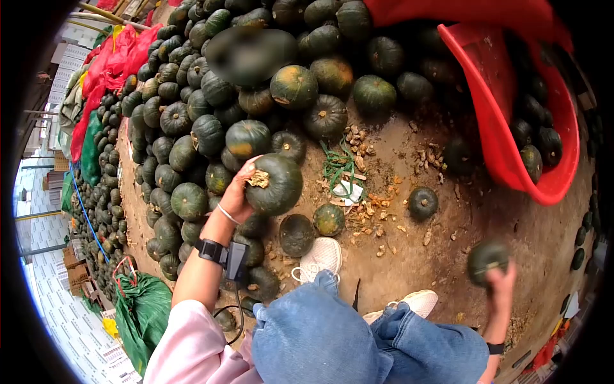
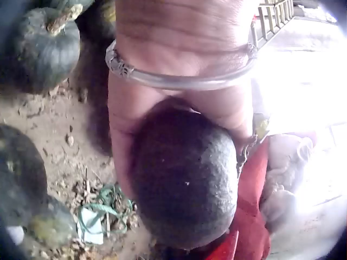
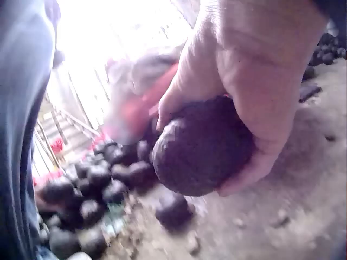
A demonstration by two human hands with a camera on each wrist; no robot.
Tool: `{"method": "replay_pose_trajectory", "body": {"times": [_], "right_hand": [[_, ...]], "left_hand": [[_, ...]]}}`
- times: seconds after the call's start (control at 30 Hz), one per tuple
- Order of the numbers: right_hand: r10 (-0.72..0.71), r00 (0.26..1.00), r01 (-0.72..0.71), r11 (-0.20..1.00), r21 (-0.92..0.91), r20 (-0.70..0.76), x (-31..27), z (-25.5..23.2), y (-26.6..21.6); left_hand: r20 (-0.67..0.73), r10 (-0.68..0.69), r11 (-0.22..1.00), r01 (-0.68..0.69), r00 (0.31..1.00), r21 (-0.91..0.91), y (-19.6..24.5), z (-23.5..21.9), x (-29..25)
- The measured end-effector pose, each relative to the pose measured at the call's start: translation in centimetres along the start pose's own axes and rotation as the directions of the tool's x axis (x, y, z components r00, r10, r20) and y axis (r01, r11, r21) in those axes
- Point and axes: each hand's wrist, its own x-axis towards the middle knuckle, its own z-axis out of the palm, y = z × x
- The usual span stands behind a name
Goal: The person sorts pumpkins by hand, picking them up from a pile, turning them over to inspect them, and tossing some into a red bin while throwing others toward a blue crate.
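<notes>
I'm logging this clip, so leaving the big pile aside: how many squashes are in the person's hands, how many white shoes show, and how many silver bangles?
Held squashes: 2
White shoes: 2
Silver bangles: 1
Total: 5

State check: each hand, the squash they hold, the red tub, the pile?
left hand: grip on a large squash, lifted off the pile
large squash: held, stem end facing the camera
right hand: grip on a small squash
small squash: held above the ground, blurred
red tub: tilted, several squash inside
squash pile: heaped on bare earth
</notes>
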Motion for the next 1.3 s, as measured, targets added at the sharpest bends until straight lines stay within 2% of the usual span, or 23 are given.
{"method": "replay_pose_trajectory", "body": {"times": [0.03,0.1,0.17,0.23,0.3,0.37,0.4,0.43,0.5,0.57,0.6,0.67,0.77,0.8,0.83,0.9,0.93,1.0,1.03,1.1,1.23,1.27,1.3], "right_hand": [[-0.026,0.998,0.042,0.96,0.276,-0.06,0.1,0.2,-2.7],[-0.23,0.944,0.008,0.73,0.683,0.235,0.6,2.0,-9.6],[-0.317,0.79,-0.069,0.805,0.59,0.525,2.2,4.6,-11.4],[-0.069,0.884,0.057,0.998,0.04,0.463,1.4,11.6,-11.8],[-0.089,0.777,0.313,0.913,-0.26,0.623,1.5,17.1,-8.4],[-0.22,0.647,0.588,0.753,-0.294,0.73,1.7,22.1,-4.5],[-0.196,0.671,0.521,0.811,-0.267,0.715,2.2,23.6,-2.5],[-0.164,0.696,0.447,0.861,-0.242,0.699,2.6,24.7,-1.0],[-0.215,0.673,0.504,0.834,-0.226,0.707,3.1,24.4,-0.3],[-0.213,0.78,0.427,0.869,-0.251,0.588,2.8,24.1,0.9],[-0.22,0.796,0.426,0.865,-0.265,0.563,3.1,24.0,1.1],[-0.234,0.826,0.427,0.854,-0.298,0.513,4.0,23.3,1.5],[-0.177,0.929,0.28,0.91,-0.304,0.326,7.0,21.4,3.7],[-0.048,0.953,0.122,0.964,-0.235,0.298,7.6,20.5,3.4],[-0.022,0.961,0.087,0.97,-0.226,0.277,7.6,20.2,2.2],[0.034,0.968,0.017,0.98,-0.197,0.249,6.7,20.5,-0.6],[0.02,0.971,0.028,0.981,-0.194,0.239,6.3,20.5,-1.3],[-0.045,0.919,0.161,0.95,-0.268,0.392,6.0,20.6,-1.4],[-0.075,0.884,0.234,0.925,-0.298,0.462,5.9,20.6,-1.6],[-0.059,0.805,0.263,0.928,-0.265,0.59,4.5,22.1,-1.9],[-0.09,0.628,0.39,0.896,-0.213,0.773,2.8,25.3,-1.5],[-0.038,0.627,0.229,0.964,-0.137,0.778,2.0,26.0,-2.1],[-0.085,0.611,0.288,0.95,-0.12,0.787,2.0,26.1,-2.0]], "left_hand": [[0.015,-0.012,1.0,0.012,1.0,-0.016,-0.2,1.0,0.0],[0.061,-0.038,0.998,0.041,0.997,-0.045,-0.7,3.0,0.0],[0.078,-0.051,0.996,0.056,0.996,-0.067,-1.9,5.1,0.6],[0.09,-0.086,0.996,0.084,0.992,0.024,-3.1,7.6,1.3],[0.149,-0.111,0.974,0.078,0.983,0.211,-4.8,10.0,1.9],[0.236,-0.109,0.909,0.001,0.966,0.416,-7.2,11.6,2.8],[0.33,-0.095,0.913,-0.051,0.939,0.406,-7.7,12.8,2.9],[0.251,-0.166,0.838,0.002,0.954,0.545,-8.4,13.4,2.5],[0.262,-0.267,0.831,0.083,0.927,0.55,-7.7,14.4,1.7],[0.386,-0.083,0.797,-0.171,0.919,0.579,-9.5,14.4,1.8],[0.359,-0.11,0.812,-0.125,0.927,0.57,-10.1,14.4,2.1],[0.309,-0.164,0.84,-0.032,0.937,0.542,-10.1,14.8,2.8],[0.326,-0.184,0.945,0.076,0.927,0.318,-10.4,15.1,3.6],[0.349,-0.22,0.971,0.172,0.911,0.163,-10.3,15.3,3.6],[0.384,-0.193,0.975,0.219,0.903,-0.024,-10.0,15.5,3.1],[0.51,-0.316,0.792,0.519,0.8,-0.322,-8.7,14.7,2.8],[0.462,-0.369,0.806,0.525,0.806,-0.273,-8.5,13.6,3.2],[0.453,-0.325,0.823,0.484,0.83,-0.298,-8.6,11.0,5.0],[0.43,-0.381,0.781,0.534,0.818,-0.324,-7.5,10.5,4.9],[0.362,-0.399,0.731,0.53,0.843,-0.429,-6.7,10.2,3.6],[0.423,-0.37,0.723,0.542,0.827,-0.428,-7.6,9.5,3.1],[0.429,-0.35,0.746,0.525,0.833,-0.41,-7.8,9.5,3.4],[0.435,-0.329,0.769,0.505,0.838,-0.392,-7.9,9.5,3.6]]}}
